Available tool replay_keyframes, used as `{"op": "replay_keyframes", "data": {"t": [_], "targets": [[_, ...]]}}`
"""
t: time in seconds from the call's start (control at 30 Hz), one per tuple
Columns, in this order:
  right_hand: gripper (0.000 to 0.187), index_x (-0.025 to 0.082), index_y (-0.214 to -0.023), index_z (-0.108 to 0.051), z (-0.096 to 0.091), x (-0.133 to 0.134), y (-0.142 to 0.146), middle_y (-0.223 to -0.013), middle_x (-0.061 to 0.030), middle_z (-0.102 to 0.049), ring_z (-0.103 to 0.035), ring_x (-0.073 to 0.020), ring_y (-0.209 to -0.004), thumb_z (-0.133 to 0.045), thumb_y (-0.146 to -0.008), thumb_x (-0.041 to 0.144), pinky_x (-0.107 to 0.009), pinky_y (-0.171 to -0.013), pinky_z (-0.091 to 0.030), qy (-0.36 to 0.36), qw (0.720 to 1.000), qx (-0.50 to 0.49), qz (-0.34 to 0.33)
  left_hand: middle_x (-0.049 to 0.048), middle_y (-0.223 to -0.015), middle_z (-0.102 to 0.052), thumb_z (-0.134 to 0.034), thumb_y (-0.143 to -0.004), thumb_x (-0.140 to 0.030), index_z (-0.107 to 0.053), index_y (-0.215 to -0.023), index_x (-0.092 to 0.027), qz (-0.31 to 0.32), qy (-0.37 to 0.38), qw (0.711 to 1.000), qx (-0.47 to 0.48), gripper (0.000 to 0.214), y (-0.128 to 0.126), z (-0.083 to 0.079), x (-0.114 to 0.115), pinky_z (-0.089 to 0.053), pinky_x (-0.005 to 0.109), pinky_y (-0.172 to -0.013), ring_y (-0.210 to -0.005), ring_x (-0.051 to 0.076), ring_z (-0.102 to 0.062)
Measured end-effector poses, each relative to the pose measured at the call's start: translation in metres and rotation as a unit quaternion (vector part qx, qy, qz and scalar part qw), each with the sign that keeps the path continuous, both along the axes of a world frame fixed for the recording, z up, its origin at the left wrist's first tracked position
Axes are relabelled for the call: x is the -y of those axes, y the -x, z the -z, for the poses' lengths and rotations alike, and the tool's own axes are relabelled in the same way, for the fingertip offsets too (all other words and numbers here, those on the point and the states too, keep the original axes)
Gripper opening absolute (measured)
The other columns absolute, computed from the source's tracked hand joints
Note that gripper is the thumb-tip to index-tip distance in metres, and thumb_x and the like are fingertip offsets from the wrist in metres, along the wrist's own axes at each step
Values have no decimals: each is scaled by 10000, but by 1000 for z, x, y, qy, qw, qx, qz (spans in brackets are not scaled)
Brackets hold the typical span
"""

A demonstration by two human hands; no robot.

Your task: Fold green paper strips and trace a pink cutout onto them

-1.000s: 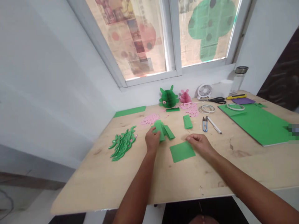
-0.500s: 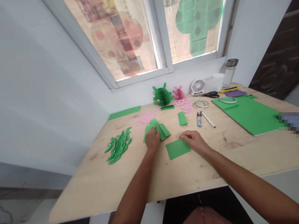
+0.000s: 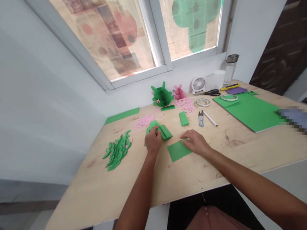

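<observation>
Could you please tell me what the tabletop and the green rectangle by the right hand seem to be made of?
Tabletop: apparently smooth, pale wood by its knots, though veneer is possible. Green rectangle: probably matte paper or thin card, being flat, thin and straight-edged.

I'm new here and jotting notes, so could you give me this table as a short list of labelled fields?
Left hand: at folded green papers
Right hand: over a flat green sheet
Table's left: green cutouts
Back: green paper figure, pink paper figure, fan
Right of centre: snips, pen
Grip: unclear for both hands
</observation>
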State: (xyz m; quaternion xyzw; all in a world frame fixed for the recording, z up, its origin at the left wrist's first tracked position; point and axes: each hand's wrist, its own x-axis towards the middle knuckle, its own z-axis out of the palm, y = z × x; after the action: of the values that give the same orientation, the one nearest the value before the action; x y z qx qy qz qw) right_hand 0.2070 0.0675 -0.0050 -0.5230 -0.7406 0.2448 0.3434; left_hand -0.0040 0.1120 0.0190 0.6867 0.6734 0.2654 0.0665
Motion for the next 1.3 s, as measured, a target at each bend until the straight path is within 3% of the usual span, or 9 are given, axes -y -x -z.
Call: {"op": "replay_keyframes", "data": {"t": [0.17, 0.27, 0.43, 0.8, 1.0, 1.13, 1.3], "targets": [[240, 198, -1030, -681, -3, 2, -2, -1026, -89, -645, -527, -257, -1005, -642, -796, 240, -394, -878, -388, -15, 993, 114, -17, -10, -763, -662, -608, -821, -243, -676, -943, -210, 153, 69, 985, -37, 144, -14, -11, 20, -452, 234, -694, -710, 132, -618], [258, 195, -1047, -665, -4, 2, -2, -1059, -99, -625, -511, -266, -1030, -652, -796, 252, -391, -863, -373, -11, 986, 163, -17, 12, -886, -676, -674, -769, -245, -672, -928, -214, 207, 103, 970, -73, 161, -21, -10, 35, -458, 255, -727, -820, 165, -626], [250, 199, -1042, -656, -6, 4, -1, -1046, -90, -614, -503, -265, -1031, -651, -800, 261, -378, -846, -355, -4, 979, 203, -13, 64, -1029, -650, -682, -761, -232, -630, -994, -183, 207, 119, 964, -114, 243, -28, -5, 47, -449, 314, -817, -1003, 234, -593], [230, 213, -975, -651, -5, 5, 0, -1008, -68, -609, -502, -250, -1014, -693, -751, 244, -356, -824, -338, 9, 980, 199, -8, 50, -967, -618, -714, -730, -249, -585, -912, -186, 198, 110, 967, -117, 232, -27, 0, 43, -444, 329, -824, -976, 232, -570], [156, 205, -867, -620, -5, 3, 0, -942, -46, -633, -522, -233, -965, -695, -732, 197, -340, -795, -333, 9, 984, 175, 2, 55, -1073, -615, -703, -738, -203, -573, -1029, -205, 250, 81, 959, -109, 318, -28, -5, 50, -430, 380, -908, -1073, 247, -542], [144, 204, -844, -609, -3, 1, -1, -842, -24, -651, -542, -213, -899, -678, -731, 145, -331, -782, -328, 15, 987, 159, 11, 60, -1117, -617, -714, -720, -201, -580, -1053, -213, 314, 90, 936, -130, 359, -26, -13, 59, -438, 411, -919, -1073, 256, -561], [173, 213, -935, -633, -3, 0, -3, -845, -25, -676, -558, -211, -902, -644, -775, 150, -342, -809, -338, 9, 990, 137, 17, 95, -1289, -554, -711, -721, -223, -546, -1165, -213, 347, 105, 917, -168, 475, -22, -14, 70, -419, 443, -993, -1193, 278, -507]]}}
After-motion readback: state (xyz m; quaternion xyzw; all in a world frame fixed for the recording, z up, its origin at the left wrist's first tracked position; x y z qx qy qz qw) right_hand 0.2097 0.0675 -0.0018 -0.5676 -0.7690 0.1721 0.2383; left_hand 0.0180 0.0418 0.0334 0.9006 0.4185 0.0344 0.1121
